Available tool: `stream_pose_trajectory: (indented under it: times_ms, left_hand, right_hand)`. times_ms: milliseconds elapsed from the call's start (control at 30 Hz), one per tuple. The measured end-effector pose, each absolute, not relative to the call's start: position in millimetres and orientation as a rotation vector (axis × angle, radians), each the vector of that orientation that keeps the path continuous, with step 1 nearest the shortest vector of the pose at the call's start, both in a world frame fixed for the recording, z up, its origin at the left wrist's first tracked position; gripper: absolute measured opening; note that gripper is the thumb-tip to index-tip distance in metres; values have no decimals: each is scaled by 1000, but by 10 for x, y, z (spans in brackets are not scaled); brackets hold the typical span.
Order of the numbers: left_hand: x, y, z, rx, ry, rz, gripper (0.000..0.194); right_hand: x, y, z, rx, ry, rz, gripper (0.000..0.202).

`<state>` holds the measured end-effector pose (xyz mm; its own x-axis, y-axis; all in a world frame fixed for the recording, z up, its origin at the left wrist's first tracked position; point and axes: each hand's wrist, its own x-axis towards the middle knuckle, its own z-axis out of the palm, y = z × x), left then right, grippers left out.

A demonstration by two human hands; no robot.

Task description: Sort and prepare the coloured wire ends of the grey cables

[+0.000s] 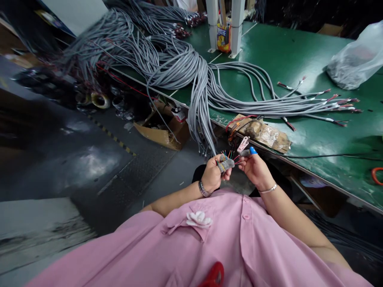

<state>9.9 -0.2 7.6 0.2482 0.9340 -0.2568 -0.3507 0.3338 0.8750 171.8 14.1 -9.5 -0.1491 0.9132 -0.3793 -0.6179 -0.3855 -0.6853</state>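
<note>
My left hand [212,174], with grey finger covers, is closed around the end of a grey cable. Thin coloured wires [229,154] fan out above its fingers, in green, orange, blue and red. Close beside it, my right hand [255,170] pinches the tips of red wires that stretch between the hands. It wears a blue finger cover and a grey one. A pink clip [243,144] shows just above the right fingertips, at the table edge. From the table, a thick bundle of grey cables [200,105] hangs down towards my left hand.
Grey cables with stripped ends [335,104] lie across the green table [311,56]. A taped cardboard piece [266,134] sits at its front edge. A plastic bag [356,59] stands at right, an orange-handled tool [377,175] below it. Under the table is a cardboard box [158,133].
</note>
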Motion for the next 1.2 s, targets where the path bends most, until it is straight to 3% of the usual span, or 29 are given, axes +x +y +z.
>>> stream_pose_trajectory:
  times_ms: [133, 233, 333, 533, 767, 1067, 1200]
  left_hand:
    - [155, 45, 151, 787, 901, 992, 32]
    - [194, 95, 170, 774, 907, 989, 32]
    - [220, 136, 161, 768, 924, 982, 32]
    - [257, 161, 115, 762, 965, 969, 33]
    - [264, 159, 55, 787, 984, 954, 33]
    - [209, 77, 135, 757, 973, 976, 36]
    - [206, 44, 173, 736, 973, 1014, 36]
  right_hand:
    - [1762, 300, -33, -976, -532, 1761, 47]
    - [1739, 352, -21, -1094, -755, 1456, 37]
    - [1709, 375, -62, -1172, -838, 1206, 42]
    - [1661, 456, -83, -989, -616, 1544, 49]
    - [1591, 501, -71, -899, -423, 1515, 42]
    - [1678, 412, -23, -878, -429, 1735, 58]
    - [1704, 429, 0, -854, -431, 1748, 45]
